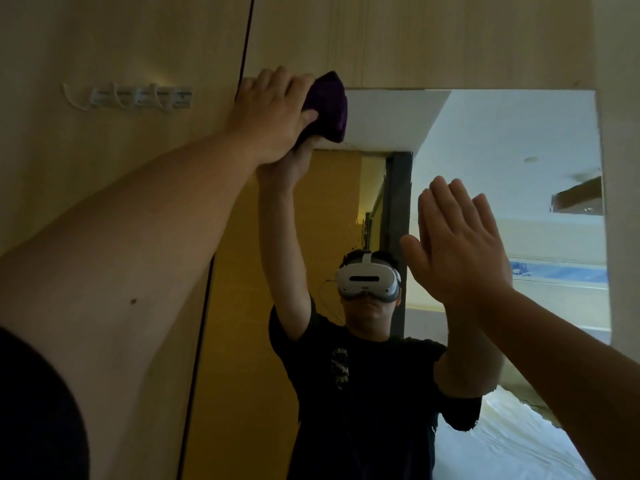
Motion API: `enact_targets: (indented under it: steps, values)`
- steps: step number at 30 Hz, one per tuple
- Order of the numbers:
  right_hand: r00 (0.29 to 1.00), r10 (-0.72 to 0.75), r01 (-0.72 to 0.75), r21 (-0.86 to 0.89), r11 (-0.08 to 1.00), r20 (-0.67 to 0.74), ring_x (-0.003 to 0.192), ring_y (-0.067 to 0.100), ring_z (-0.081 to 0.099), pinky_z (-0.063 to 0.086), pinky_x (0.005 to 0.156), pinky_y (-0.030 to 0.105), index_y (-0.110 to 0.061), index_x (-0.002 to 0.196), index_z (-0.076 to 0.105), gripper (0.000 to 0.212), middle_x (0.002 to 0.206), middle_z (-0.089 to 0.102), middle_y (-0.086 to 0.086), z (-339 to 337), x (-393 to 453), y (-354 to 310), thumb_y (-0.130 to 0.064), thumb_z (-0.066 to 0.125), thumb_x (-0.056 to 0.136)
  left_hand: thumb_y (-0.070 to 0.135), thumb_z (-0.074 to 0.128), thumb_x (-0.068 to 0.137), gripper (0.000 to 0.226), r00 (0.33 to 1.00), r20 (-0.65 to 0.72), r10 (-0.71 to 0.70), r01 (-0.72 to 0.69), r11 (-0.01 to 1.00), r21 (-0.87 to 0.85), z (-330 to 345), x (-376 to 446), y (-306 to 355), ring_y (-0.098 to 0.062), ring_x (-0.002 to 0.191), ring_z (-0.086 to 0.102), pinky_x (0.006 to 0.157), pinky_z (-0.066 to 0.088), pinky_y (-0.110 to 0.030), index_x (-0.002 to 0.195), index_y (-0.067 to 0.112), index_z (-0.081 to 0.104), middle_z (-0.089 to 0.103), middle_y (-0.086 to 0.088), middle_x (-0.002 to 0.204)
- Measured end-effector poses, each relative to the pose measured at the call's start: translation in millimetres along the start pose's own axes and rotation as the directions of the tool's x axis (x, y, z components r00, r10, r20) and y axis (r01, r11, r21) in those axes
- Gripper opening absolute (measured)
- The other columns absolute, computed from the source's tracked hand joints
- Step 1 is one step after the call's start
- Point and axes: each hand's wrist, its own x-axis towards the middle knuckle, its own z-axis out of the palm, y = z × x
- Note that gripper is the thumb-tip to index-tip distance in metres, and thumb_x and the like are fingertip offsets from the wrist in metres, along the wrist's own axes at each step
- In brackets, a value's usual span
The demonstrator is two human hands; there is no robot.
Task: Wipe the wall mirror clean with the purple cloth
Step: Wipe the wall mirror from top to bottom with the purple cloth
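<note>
Left hand (273,116) fingers clutch bunched purple cloth (327,107) upright on mirror (502,140) corner; right hand (457,247) flat.

The purple cloth (327,107) is bunched in the grip of the left hand (270,116) and pressed against the top left corner of the wall mirror (502,140). To the right of that grip and lower, the right hand (457,247) is held flat with fingers extended, close to the glass. Left of the grip, a row of hooks (138,97) is fixed to the wooden panel (121,46).
</note>
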Motion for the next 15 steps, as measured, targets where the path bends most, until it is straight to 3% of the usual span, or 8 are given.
enact_targets:
  steps: [2,4,7,15]
  values:
    - [1.0,0.0,0.0,-0.011,1.0,-0.01,0.152,0.029,0.006,0.005,0.123,0.048,-0.009,0.155,0.023,0.074,0.164,0.016,0.013,0,0,0,-0.057,0.017,0.099,0.045,0.035,0.104,0.055,0.998,0.058,0.013,-0.011,0.999,-0.032,2,2,-7,-0.036,0.131,0.037,0.107,0.029,-0.05,0.151,0.019,0.026,0.04,-0.013,0.145]
    - [1.0,-0.001,0.001,-0.009,1.0,-0.022,0.152,0.03,0.007,0.006,0.123,0.049,-0.009,0.154,0.024,0.074,0.163,0.017,0.014,0,-1,0,-0.057,0.018,0.099,0.047,0.031,0.105,0.059,0.989,0.149,0.022,-0.005,0.994,-0.113,8,1,-12,-0.03,0.147,0.02,0.118,0.017,-0.05,0.156,0.021,0.015,0.024,-0.008,0.16]
    - [0.999,-0.001,0.001,0.003,1.0,-0.038,0.152,0.03,0.009,0.008,0.123,0.05,-0.009,0.153,0.027,0.074,0.163,0.02,0.014,0,0,-1,-0.057,0.02,0.098,0.049,0.024,0.106,0.063,0.98,0.198,0.037,-0.003,0.986,-0.167,17,-14,-11,-0.021,0.152,-0.002,0.123,0.003,-0.048,0.158,0.021,0.003,0.002,-0.002,0.166]
    - [1.0,-0.001,0.0,0.046,0.999,0.006,0.153,0.028,0.002,0.002,0.123,0.049,-0.012,0.155,0.022,0.071,0.165,0.013,0.012,-6,1,0,-0.057,0.026,0.1,0.051,0.018,0.102,0.068,0.98,0.154,0.123,-0.096,0.981,-0.171,20,-134,31,-0.023,0.152,0.008,0.123,0.01,-0.047,0.157,0.011,0.016,0.012,-0.007,0.164]
